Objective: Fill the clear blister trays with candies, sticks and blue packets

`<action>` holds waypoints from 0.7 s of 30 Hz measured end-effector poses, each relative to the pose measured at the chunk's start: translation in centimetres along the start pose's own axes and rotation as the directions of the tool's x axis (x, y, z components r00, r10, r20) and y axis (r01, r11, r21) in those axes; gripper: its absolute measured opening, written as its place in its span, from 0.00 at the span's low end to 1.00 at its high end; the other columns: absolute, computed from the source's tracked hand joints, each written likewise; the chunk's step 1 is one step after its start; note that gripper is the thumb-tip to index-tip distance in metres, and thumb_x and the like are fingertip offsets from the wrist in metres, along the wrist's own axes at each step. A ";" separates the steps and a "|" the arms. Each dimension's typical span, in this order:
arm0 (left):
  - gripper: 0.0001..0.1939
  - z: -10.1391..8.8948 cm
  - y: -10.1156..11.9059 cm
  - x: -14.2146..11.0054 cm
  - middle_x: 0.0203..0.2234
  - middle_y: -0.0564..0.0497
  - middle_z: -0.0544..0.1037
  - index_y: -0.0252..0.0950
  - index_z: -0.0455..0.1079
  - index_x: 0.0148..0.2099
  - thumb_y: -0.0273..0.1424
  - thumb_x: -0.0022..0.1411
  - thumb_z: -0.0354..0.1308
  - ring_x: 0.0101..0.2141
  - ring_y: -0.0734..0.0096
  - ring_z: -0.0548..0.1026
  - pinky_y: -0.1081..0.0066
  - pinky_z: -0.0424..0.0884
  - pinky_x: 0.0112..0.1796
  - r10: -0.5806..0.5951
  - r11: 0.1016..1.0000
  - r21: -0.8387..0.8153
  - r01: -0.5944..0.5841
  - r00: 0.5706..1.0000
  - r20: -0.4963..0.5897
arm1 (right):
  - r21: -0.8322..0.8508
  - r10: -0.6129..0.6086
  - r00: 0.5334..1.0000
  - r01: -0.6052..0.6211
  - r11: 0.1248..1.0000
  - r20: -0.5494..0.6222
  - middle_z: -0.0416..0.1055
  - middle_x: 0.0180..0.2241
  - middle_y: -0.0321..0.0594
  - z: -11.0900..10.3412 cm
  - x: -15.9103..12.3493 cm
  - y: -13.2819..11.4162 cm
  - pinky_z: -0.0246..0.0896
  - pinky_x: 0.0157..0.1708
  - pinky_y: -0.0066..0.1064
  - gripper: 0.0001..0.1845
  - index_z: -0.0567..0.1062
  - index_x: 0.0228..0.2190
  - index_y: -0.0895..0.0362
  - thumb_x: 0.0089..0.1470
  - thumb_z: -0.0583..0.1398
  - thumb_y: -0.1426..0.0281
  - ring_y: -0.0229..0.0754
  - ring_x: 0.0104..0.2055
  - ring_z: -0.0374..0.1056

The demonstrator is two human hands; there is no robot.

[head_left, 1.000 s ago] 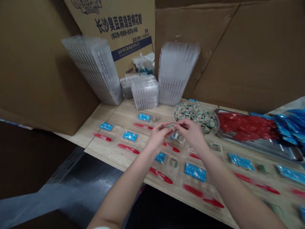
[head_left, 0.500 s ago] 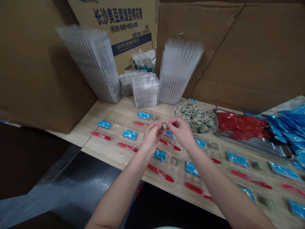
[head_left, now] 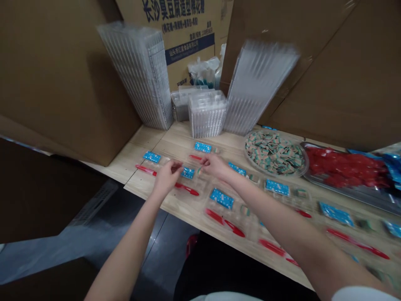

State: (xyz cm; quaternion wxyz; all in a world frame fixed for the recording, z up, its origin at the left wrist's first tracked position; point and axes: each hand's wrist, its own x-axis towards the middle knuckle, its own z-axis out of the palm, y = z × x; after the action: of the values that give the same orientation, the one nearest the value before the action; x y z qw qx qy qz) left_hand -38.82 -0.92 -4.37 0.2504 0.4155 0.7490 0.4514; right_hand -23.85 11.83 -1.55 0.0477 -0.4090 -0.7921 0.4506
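Note:
My left hand (head_left: 166, 176) hovers over the left end of the wooden table (head_left: 147, 144), fingers curled in a pinch above a clear tray with a red pen (head_left: 186, 189); what it pinches is too small to name. My right hand (head_left: 214, 166) reaches left beside it, fingertips pinching a small green-and-brown packet (head_left: 199, 170) just over a tray next to a blue packet (head_left: 187, 172). Several clear trays with blue packets and red pens lie in rows across the table.
A clear bowl of small green-brown packets (head_left: 275, 147) sits at the back, a metal tray of red wrapped pieces (head_left: 341, 169) to its right. Stacks of clear plastic trays (head_left: 142, 75) (head_left: 260, 85) (head_left: 207, 113) lean against cardboard boxes (head_left: 56, 79).
Both hands have separated and moved left and down toward the trays at the table's left end. The camera view has shifted left.

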 end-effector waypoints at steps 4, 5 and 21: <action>0.08 -0.7 -2.3 -0.4 0.33 0.48 0.78 0.35 0.70 0.37 0.29 0.53 0.57 0.35 0.67 0.75 0.66 0.71 0.40 0.051 0.996 0.076 -0.054 0.998 0.037 | -0.186 -0.067 0.998 0.065 0.980 -0.006 0.71 0.24 0.34 1.6 -0.8 0.3 0.53 0.26 0.23 0.09 0.72 0.27 0.58 0.41 0.59 0.82 0.34 0.28 0.65; 0.08 -0.6 -2.4 -0.5 0.33 0.49 0.78 0.36 0.70 0.37 0.29 0.53 0.57 0.35 0.68 0.76 0.66 0.71 0.40 0.054 0.995 0.077 -0.056 0.998 0.030 | -0.249 -0.088 0.996 0.085 0.965 -0.001 0.72 0.25 0.34 1.7 -1.2 0.4 0.52 0.26 0.23 0.10 0.73 0.28 0.58 0.42 0.58 0.81 0.35 0.29 0.66; 0.08 -0.5 -2.8 -0.7 0.34 0.49 0.78 0.36 0.70 0.37 0.29 0.53 0.56 0.35 0.68 0.76 0.67 0.72 0.40 0.083 0.991 0.100 -0.088 0.995 0.047 | -0.595 -0.330 0.943 0.245 0.765 -0.036 0.72 0.37 0.44 2.8 -2.1 2.0 0.54 0.43 0.31 0.10 0.74 0.36 0.59 0.53 0.55 0.75 0.44 0.42 0.64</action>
State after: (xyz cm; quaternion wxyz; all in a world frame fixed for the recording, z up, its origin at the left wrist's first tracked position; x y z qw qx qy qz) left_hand -39.95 -2.46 -6.60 0.2250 0.4689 0.7471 0.4139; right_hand -22.50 9.00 -4.14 0.0435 -0.3077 -0.9395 0.1440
